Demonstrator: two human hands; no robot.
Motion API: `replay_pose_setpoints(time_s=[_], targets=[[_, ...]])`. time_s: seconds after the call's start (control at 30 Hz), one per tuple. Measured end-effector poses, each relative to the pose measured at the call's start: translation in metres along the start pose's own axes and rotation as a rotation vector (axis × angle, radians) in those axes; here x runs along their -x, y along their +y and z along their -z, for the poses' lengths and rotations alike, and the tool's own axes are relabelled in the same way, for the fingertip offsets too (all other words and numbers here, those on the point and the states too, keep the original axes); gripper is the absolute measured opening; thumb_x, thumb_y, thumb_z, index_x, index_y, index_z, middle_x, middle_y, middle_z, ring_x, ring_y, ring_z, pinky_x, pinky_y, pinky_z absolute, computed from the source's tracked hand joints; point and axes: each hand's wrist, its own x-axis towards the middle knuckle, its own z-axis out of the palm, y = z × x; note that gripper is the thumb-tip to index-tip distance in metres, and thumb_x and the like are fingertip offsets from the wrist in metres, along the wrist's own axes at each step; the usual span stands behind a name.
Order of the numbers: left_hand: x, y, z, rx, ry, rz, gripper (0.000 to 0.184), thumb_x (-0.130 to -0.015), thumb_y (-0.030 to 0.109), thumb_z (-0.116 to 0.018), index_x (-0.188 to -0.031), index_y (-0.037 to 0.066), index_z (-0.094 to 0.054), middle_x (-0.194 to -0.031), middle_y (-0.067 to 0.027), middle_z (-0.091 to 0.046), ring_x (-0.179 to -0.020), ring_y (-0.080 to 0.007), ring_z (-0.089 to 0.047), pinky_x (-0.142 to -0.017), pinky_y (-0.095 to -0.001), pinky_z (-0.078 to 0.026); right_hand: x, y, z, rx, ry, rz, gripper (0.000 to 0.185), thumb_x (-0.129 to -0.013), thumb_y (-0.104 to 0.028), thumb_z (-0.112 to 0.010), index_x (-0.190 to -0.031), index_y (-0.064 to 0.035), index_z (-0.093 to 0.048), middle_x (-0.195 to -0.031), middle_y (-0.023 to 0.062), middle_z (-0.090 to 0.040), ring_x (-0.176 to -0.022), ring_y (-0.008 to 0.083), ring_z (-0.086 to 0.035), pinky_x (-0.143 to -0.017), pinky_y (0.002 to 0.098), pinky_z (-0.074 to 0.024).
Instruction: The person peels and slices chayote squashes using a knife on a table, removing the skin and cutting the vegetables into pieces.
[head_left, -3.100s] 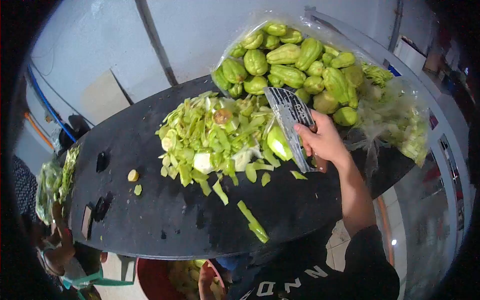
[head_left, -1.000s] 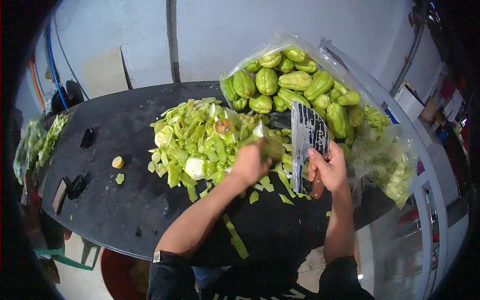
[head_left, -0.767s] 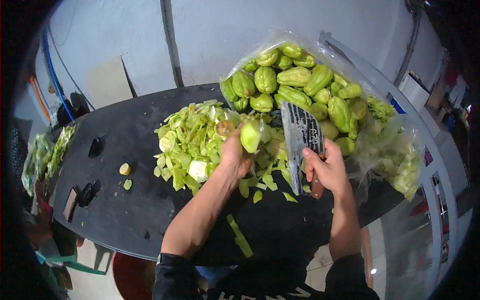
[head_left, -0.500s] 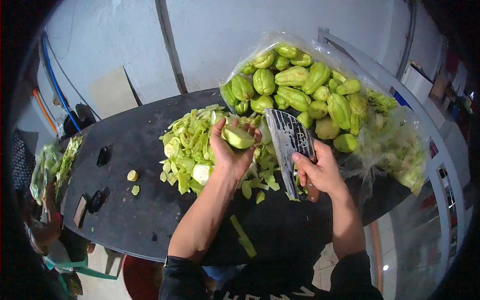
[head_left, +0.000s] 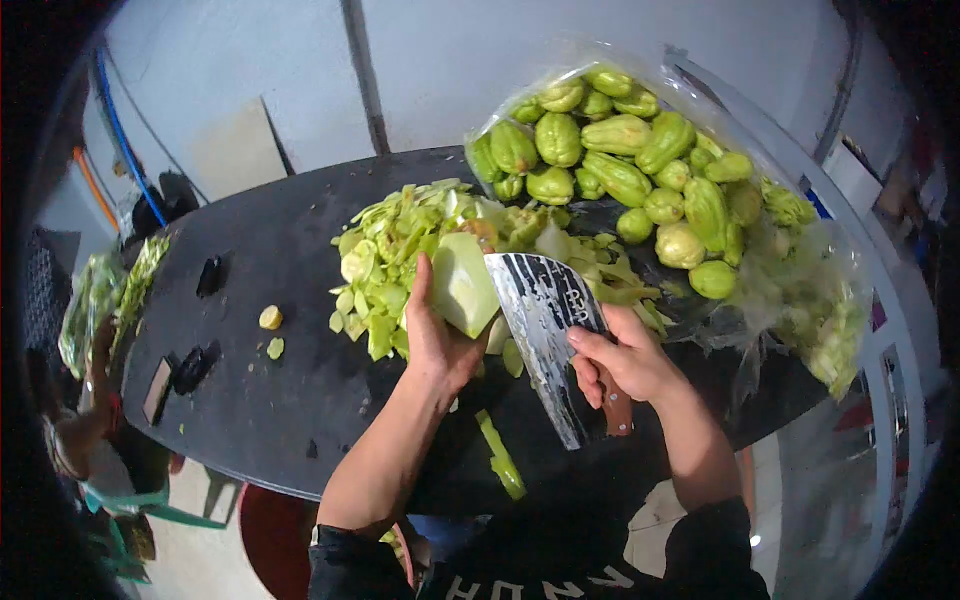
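Observation:
My left hand (head_left: 440, 335) is closed around a peeled pale green chayote (head_left: 465, 285), its flat side facing up. A broad cleaver (head_left: 545, 325) with black marks on its blade is in my right hand (head_left: 620, 355), fingers wrapped near its wooden handle (head_left: 618, 412). The blade's upper end lies close beside the chayote; I cannot tell whether they touch. Behind my hands spreads a heap of green peelings (head_left: 390, 260). One long strip of peel (head_left: 500, 455) rests on the dark table in front of me.
Whole chayotes (head_left: 620, 175) fill a clear plastic bag at the back right of the black table (head_left: 260, 400). Small cut pieces (head_left: 270, 317) and a sharpening-stone-like block (head_left: 157, 390) lie at left. A red tub (head_left: 270, 540) stands below the edge. Metal railing (head_left: 860, 260) runs along the right.
The chayote in my left hand has turned so its broad face shows. The cleaver has moved left and lower, nearer the chayote. The view has shifted slightly.

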Motion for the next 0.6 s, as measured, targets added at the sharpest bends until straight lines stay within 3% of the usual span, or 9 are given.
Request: replay_pose_setpoints(time_s=[0.07,0.13,0.33,0.6], targets=[[0.007,0.006,-0.002,0.003,0.065,-0.009,0.049,-0.099,0.048,-0.049,-0.132,0.013,-0.055,-0.126,-0.0085,-0.063,-0.116,-0.0245,-0.059,-0.106,-0.0419,-0.041,0.0,-0.001,-0.006,-0.006,-0.005,-0.03,0.014,-0.102,-0.018,-0.053,-0.098,-0.0046,-0.05,-0.06,0.0023,-0.052,-0.046,0.0121,-0.053,-0.041,0.029,-0.0448],[0.007,0.008,0.001,-0.007,-0.143,-0.061,0.05,-0.095,0.049,-0.055,-0.13,0.014,-0.057,-0.124,-0.0077,-0.064,-0.114,-0.0237,-0.059,-0.105,-0.04,-0.042,-0.002,0.002,-0.006,-0.012,0.015,-0.044,0.014,-0.102,-0.018,-0.054,-0.098,-0.0056,-0.05,-0.06,0.0022,-0.052,-0.046,0.0121,-0.053,-0.041,0.0292,-0.0452],[0.014,0.013,-0.003,-0.035,-0.167,-0.063,0.052,-0.096,0.047,-0.052,-0.134,0.011,-0.053,-0.125,-0.0109,-0.065,-0.113,-0.0246,-0.061,-0.101,-0.0423,-0.045,-0.002,0.003,-0.006,0.005,0.024,-0.014,0.018,-0.101,-0.021,-0.056,-0.092,-0.006,-0.051,-0.059,0.0018,-0.052,-0.046,0.0125,-0.053,-0.04,0.0291,-0.0456],[0.021,0.008,-0.006,-0.037,-0.171,-0.118,0.047,-0.094,0.047,-0.056,-0.126,0.013,-0.059,-0.119,-0.01,-0.067,-0.109,-0.0239,-0.063,-0.098,-0.0398,-0.048,-0.005,0.012,-0.008,0.066,0.016,0.063,0.03,-0.102,-0.024,-0.056,-0.079,-0.0063,-0.049,-0.053,0.0003,-0.047,-0.043,0.0117,-0.052,-0.039,0.0293,-0.0452]])
